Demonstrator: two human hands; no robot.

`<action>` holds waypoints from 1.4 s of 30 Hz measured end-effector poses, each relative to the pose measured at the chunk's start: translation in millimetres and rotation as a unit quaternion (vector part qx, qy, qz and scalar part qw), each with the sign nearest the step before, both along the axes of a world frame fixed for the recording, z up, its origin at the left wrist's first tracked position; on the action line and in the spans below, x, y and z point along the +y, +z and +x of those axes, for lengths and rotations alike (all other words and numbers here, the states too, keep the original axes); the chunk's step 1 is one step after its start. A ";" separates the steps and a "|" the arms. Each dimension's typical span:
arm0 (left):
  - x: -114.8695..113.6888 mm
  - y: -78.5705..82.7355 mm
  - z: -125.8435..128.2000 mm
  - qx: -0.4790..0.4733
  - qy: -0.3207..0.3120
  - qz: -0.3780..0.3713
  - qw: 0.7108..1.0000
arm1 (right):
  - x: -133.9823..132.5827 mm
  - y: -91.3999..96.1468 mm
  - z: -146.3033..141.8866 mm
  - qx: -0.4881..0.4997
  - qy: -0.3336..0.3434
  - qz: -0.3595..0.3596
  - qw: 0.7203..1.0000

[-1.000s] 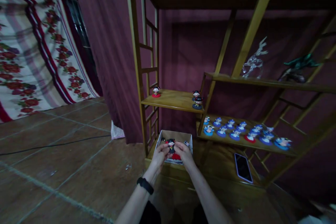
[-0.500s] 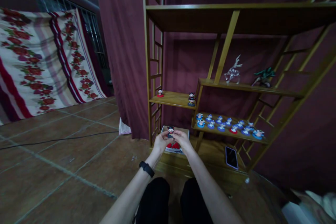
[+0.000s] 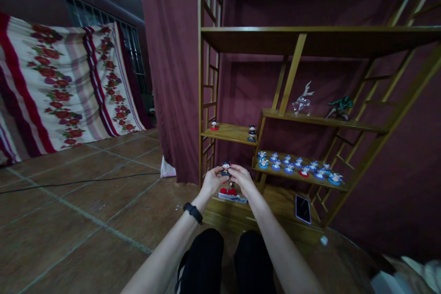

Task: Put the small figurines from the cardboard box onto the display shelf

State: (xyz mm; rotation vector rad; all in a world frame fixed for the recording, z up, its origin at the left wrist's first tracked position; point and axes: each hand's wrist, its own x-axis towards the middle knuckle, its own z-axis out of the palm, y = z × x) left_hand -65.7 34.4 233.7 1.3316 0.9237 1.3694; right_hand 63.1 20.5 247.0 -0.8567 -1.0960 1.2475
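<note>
Both my hands are raised in front of a wooden shelf unit (image 3: 296, 39) and pinch one small dark-haired figurine (image 3: 226, 167) between them. My left hand (image 3: 212, 180), with a black wristband, closes on its left side. On its right side my right hand (image 3: 242, 179) closes. Just below the hands sits a box (image 3: 233, 197) with red figurine bases showing inside, on the lowest board. Two figurines stand on the small left shelf: a red-based one (image 3: 214, 125) and a dark one (image 3: 252, 133). Several blue-based figurines (image 3: 296, 168) line the lower right shelf.
A phone (image 3: 302, 209) lies on the bottom board right of the box. A clear glass ornament (image 3: 302, 100) and a dark green figure (image 3: 339, 107) stand on the upper right shelf. A maroon curtain (image 3: 172, 69) hangs left of the shelf; a cable (image 3: 76, 181) crosses the tiled floor.
My hands have lifted the dark-haired figurine up out of the box. My head has pulled back and tilted up, so more of the shelf unit shows.
</note>
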 end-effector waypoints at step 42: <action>65.1 82.5 -19.5 -0.081 0.047 0.065 0.994 | 62.3 78.6 -24.1 0.026 0.013 0.047 0.998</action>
